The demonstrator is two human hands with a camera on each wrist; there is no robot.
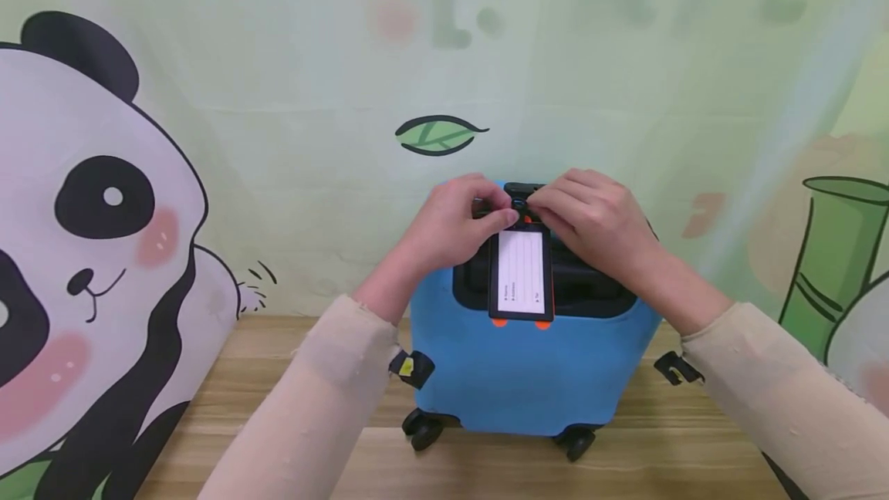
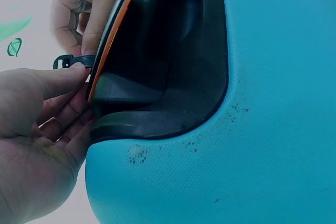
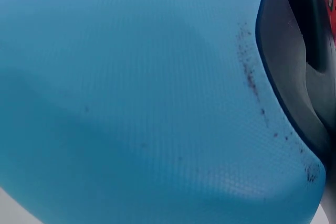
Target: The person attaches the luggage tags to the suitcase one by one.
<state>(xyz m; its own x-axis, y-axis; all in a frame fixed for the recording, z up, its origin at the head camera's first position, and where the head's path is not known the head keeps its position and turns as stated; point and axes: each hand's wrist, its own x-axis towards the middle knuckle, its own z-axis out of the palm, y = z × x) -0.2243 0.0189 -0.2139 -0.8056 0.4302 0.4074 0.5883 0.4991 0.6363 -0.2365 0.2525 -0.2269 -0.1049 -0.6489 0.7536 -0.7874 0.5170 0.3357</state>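
The suitcase (image 1: 517, 376) is blue with a fine textured pattern and dark specks; its recess (image 1: 590, 292) and wheels (image 1: 425, 430) are black. The tag (image 1: 521, 272) is black, edged orange, its face white with thin lines and dark print. The strap (image 2: 81, 60) is black, the sleeves (image 1: 305, 407) cream, the table (image 1: 278, 376) brown wood-grained. The pale green backdrop (image 1: 312, 137) bears a black-and-white, pink-cheeked panda (image 1: 132, 276) and a green leaf (image 1: 439, 135).

We note a light-brown wood-grain surface (image 1: 500, 473) bearing a blue, textured hard-shell suitcase (image 1: 517, 376) (black wheels (image 1: 424, 432) down).
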